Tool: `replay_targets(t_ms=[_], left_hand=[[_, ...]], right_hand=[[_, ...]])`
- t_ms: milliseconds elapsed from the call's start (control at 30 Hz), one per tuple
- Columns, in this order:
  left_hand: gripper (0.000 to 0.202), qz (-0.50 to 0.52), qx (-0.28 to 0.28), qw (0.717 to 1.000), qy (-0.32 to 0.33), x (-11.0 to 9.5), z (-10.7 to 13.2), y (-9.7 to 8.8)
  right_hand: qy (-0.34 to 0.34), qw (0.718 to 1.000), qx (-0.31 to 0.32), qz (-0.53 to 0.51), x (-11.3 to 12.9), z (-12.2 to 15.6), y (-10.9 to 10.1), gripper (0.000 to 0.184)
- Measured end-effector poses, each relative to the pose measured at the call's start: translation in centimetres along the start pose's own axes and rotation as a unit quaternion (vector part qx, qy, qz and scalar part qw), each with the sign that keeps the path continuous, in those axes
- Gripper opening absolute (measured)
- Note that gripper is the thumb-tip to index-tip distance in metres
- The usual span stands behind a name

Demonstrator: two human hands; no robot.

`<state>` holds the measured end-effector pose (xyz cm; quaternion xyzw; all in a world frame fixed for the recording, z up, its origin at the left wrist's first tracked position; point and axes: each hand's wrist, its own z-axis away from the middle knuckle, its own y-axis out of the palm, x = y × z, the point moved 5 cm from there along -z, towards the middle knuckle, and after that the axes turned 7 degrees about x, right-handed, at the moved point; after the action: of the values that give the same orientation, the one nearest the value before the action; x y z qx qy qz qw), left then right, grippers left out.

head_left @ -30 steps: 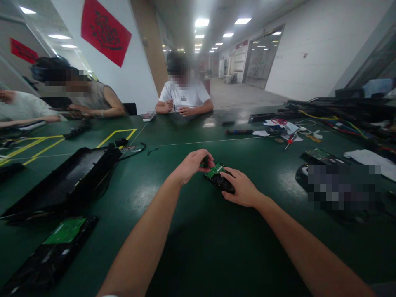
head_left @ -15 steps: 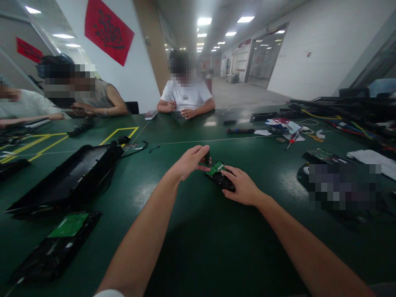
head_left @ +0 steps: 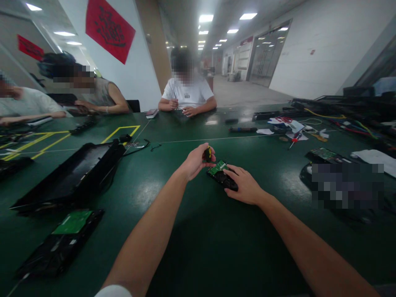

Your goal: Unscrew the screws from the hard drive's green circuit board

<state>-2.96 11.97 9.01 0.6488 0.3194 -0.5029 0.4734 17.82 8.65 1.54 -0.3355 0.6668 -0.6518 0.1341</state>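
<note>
- The left hand (head_left: 195,161) is closed around a small black and yellow tool (head_left: 208,154).
- The right hand (head_left: 246,186) is half open, with its fingers lying flat on a small black device (head_left: 228,182) with a green board (head_left: 218,167).
- The device lies on the shiny dark green table (head_left: 198,247), near the middle.
- Yellow tape lines (head_left: 119,131) mark the table at the far left.
- A red banner (head_left: 109,29) hangs on the white wall, and ceiling lights (head_left: 206,18) run down a corridor.
</note>
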Motion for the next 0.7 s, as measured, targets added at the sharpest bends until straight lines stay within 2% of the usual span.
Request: replay_targets(t_ms=[300, 467, 600, 700], left_hand=[[0.042, -0.049, 0.034, 0.998, 0.008, 0.3, -0.3, -0.2], [0.043, -0.094, 0.014, 0.995, 0.015, -0.3, -0.1, -0.2], [0.036, -0.185, -0.018, 0.982, 0.031, -1.0, 0.3, 0.2], [0.028, -0.204, -0.006, 0.979, 0.025, -1.2, 0.5, 0.8]], right_hand=[[-0.005, 1.000, -0.008, 0.006, 0.0, 0.1, 0.0, 0.075], [-0.004, 1.000, -0.005, 0.008, 0.1, 0.1, -0.1, 0.074], [-0.005, 1.000, -0.005, 0.008, 0.1, 0.1, -0.1, 0.074], [-0.009, 1.000, -0.010, 0.006, 0.2, 0.2, -0.1, 0.074]])
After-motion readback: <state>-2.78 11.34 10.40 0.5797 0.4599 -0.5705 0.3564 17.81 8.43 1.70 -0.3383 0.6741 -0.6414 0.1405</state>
